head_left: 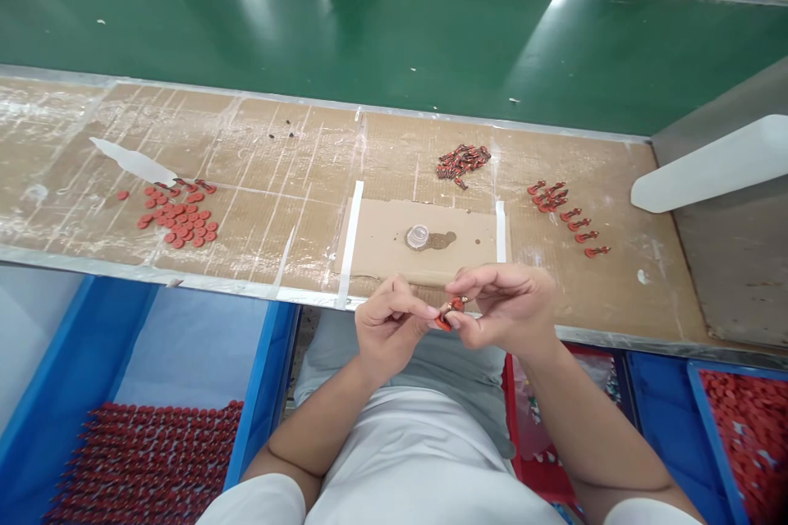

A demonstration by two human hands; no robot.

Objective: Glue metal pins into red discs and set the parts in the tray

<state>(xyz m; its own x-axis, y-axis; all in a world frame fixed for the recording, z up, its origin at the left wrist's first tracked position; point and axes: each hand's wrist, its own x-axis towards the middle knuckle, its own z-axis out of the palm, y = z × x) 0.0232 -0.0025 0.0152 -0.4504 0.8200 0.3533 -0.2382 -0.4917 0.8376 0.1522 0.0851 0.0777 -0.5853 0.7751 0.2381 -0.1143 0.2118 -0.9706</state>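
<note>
Both my hands are raised close together just over the table's front edge. My left hand (387, 324) and my right hand (505, 303) pinch a small red part with a metal tip (451, 313) between their fingertips, and the fingers partly hide it. Just beyond them lies a tan cardboard pad (382, 242), taped to the table with white strips. A small clear plastic cap (417, 237) sits on the pad beside a brown stain.
On the worn table (289, 156) lie a cluster of red discs (181, 217), a heap of small red parts (463, 162) and a loose row of similar parts (563, 213). Blue bins (148, 459) of red pieces stand below the front edge, and a green conveyor belt (345, 33) runs behind.
</note>
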